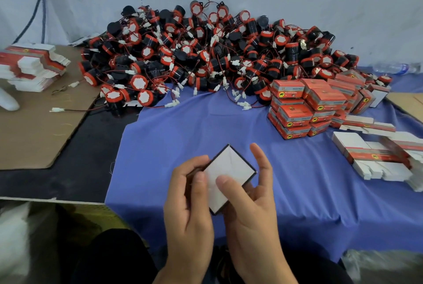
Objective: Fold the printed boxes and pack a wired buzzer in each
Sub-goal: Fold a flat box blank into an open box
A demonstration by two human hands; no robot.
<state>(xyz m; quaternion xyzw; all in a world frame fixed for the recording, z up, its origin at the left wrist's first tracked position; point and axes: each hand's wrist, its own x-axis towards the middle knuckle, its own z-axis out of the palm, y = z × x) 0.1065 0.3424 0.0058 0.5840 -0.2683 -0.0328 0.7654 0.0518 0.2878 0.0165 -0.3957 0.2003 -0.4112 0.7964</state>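
Observation:
Both my hands hold one small box (pixel 231 169) above the near edge of the blue cloth, its white end face turned up at me. My left hand (pixel 190 205) grips its left side, thumb on the white face. My right hand (pixel 249 203) cradles it from below and the right, with the thumb pressing on the white face and the index finger raised beside the right corner. A big heap of black-and-red wired buzzers (pixel 206 54) lies at the back. Folded red printed boxes (pixel 306 107) are stacked at the right.
Flat unfolded box blanks lie in a pile at the far left (pixel 32 68) on brown cardboard (pixel 34 128), and more blanks at the right (pixel 375 155). A plastic water bottle (pixel 393 68) lies at the back right. Blue cloth (pixel 194 137) covers the table's middle.

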